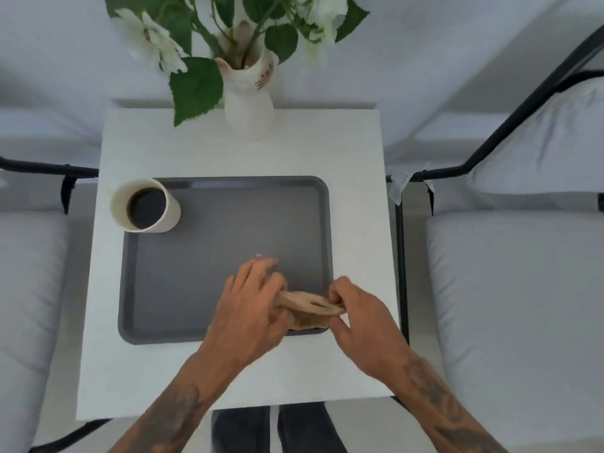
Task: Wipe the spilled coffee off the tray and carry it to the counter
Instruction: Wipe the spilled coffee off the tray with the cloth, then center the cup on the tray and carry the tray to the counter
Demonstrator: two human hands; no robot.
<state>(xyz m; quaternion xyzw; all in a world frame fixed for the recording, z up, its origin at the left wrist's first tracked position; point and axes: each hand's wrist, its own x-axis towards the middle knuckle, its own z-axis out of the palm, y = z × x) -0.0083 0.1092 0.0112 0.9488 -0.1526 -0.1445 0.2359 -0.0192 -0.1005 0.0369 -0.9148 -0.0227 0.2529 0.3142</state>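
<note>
A grey tray (202,266) lies on a small white table (356,197). In its far left corner stands a paper cup (145,206) with dark coffee in it. Over the tray's near right corner, both hands hold a crumpled brown napkin (310,305). My left hand (251,308) grips the napkin's left end, fingers stretched over the tray. My right hand (359,318) pinches its right end, just above the tray's rim. I see no coffee stain on the bare part of the tray; the hands and napkin hide the corner.
A white cat-shaped vase (250,93) with white flowers and green leaves stands at the table's far edge. Grey cushioned chairs with black frames flank the table, one on the left (29,289) and one on the right (516,289). My legs are under the near edge.
</note>
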